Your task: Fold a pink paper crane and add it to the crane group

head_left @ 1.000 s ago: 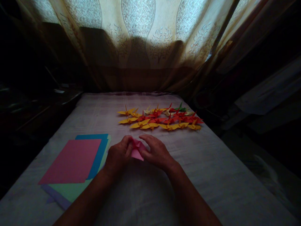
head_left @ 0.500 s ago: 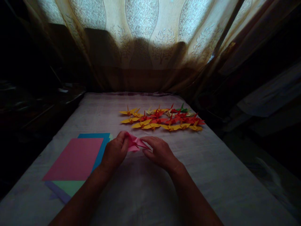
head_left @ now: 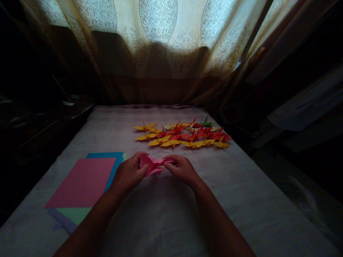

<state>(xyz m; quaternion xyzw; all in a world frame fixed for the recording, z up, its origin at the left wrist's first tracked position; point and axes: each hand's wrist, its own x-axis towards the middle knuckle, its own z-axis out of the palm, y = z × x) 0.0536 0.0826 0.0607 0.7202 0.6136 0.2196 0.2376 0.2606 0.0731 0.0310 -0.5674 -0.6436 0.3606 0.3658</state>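
Observation:
A pink folded paper piece hangs just above the white bedsheet, pinched from both sides. My left hand grips its left end with thumb and fingers closed. My right hand pinches its right tip. Beyond my hands lies a cluster of several folded paper cranes, yellow, red and one green, in rows.
A stack of flat coloured paper sheets, pink on top with blue, green and lilac under it, lies at the left. A patterned curtain hangs behind the bed. Dark furniture stands on both sides of the bed.
The pink paper was lifted off the sheet and spread sideways into a longer winged shape. My two hands moved apart to its ends.

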